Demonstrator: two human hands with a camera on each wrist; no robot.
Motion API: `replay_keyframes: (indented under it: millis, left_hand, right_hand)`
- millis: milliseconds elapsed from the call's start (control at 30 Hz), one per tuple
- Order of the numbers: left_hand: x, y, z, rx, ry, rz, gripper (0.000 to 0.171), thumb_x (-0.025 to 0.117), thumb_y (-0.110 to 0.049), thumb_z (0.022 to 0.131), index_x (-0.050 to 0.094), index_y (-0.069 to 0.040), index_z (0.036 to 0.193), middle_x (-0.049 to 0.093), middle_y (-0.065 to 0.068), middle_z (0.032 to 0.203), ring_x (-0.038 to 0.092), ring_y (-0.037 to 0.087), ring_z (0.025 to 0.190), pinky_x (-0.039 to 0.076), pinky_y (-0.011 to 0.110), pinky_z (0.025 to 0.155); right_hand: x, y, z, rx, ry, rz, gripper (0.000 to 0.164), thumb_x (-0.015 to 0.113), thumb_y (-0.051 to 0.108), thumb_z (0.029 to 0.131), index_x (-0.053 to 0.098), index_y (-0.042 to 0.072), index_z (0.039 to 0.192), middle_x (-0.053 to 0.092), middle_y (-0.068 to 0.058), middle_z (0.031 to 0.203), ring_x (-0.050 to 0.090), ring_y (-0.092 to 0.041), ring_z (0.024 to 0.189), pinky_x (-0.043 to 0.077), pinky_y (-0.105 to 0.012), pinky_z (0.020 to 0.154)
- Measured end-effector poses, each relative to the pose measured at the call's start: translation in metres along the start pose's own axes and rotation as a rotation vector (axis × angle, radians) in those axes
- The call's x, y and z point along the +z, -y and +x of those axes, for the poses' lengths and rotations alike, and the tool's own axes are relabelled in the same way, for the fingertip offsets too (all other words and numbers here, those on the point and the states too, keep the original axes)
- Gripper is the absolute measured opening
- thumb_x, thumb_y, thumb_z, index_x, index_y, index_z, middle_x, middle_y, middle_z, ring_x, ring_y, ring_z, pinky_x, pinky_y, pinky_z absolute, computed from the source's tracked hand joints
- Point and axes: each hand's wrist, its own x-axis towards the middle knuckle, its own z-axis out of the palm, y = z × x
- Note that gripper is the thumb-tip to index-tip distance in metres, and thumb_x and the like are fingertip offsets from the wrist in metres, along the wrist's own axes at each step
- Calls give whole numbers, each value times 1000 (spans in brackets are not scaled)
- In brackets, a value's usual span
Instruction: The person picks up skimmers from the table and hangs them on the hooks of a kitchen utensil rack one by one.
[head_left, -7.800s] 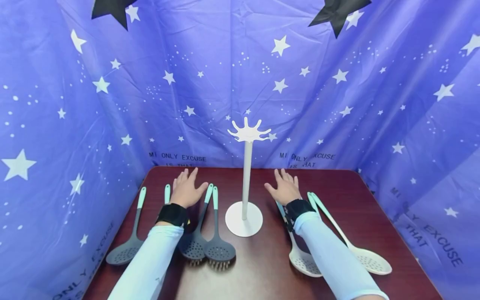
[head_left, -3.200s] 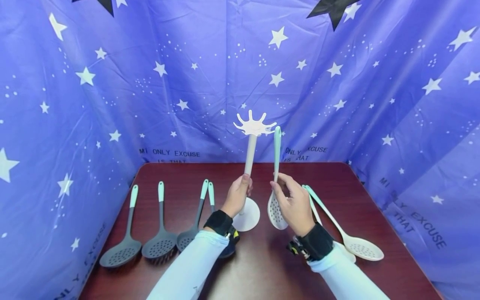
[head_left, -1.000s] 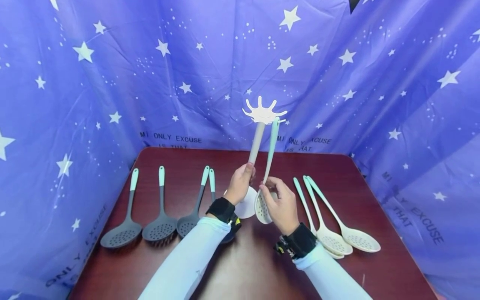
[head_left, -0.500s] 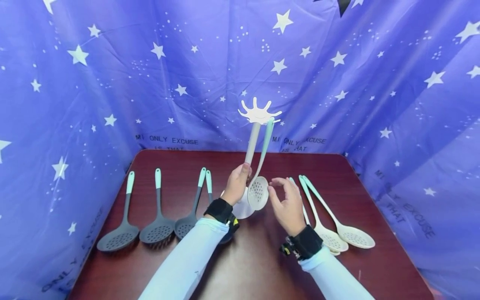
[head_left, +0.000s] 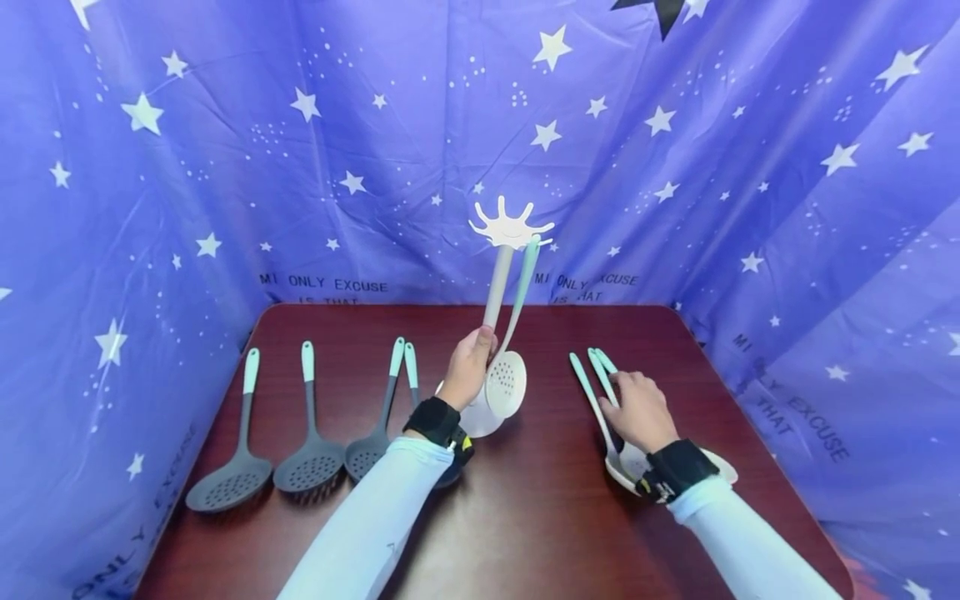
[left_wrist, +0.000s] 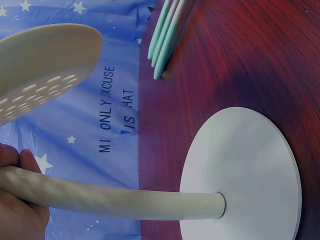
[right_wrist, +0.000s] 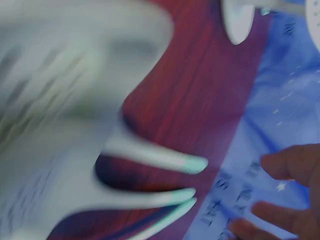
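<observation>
From my head, my left hand point(head_left: 465, 367) grips the stand point(head_left: 497, 292), one skimmer point(head_left: 507, 382) hanging there; my right hand point(head_left: 643, 410) is above pale skimmers point(head_left: 632, 458). Left wrist: my fingers point(left_wrist: 30, 161) wrap its pole point(left_wrist: 135, 202); right wrist: my fingers point(right_wrist: 282, 216) spread apart.

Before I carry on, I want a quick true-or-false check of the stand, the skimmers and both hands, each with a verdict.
1. The left hand grips the white stand. True.
2. The right hand is over the dark grey skimmers. False: it is over the loose white skimmers.
3. A hanging white skimmer is on the stand. True.
4. Its handle is black. False: it is mint green.
5. The dark grey skimmers lie on the person's left of the stand. True.
</observation>
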Motion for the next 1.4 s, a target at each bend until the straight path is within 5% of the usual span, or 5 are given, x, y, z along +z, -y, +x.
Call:
replay_keyframes:
  millis: [167,367,533,900,1400]
  left_hand:
    - [2,26,6,-5,-36,26,74,25,-59,101,54,9,91,41,1,72,41,18,69,36,33,73]
    - [3,32,6,-19,-32,0,78,26,-75,93,55,-3,87,43,1,72,43,19,68,37,34,73]
    - [3,34,4,-34,-14,2,77,25,-79,91,54,-8,86,44,0,72,44,17,68,39,33,73]
    - [3,34,4,-14,-22,14,79,26,-67,98,56,5,91,43,-1,73,42,16,68,37,32,72]
    - [-2,-14,-8,21,-25,-6,76,29,-55,105,52,16,92,40,-2,72,38,15,67,36,33,73]
  right_hand:
    - [-6,-16,0,3,127,-56,28,76,22,92,70,0,108,68,-17,98,64,-43,97,50,-59,84]
    - [-2,-22,3,25,236,-80,16,74,22,90,70,7,92,69,-7,83,66,-28,77,52,-49,67]
    - [7,-20,0,30,333,-91,27,74,26,92,63,14,70,62,1,65,56,-18,60,47,-41,58]
    - [22,-18,-7,-28,439,-96,34,79,20,84,53,15,64,50,4,61,48,-14,59,42,-34,58]
    - [23,-14,-12,4,397,-65,37,79,13,85,50,16,62,43,8,58,42,-12,56,35,-30,54]
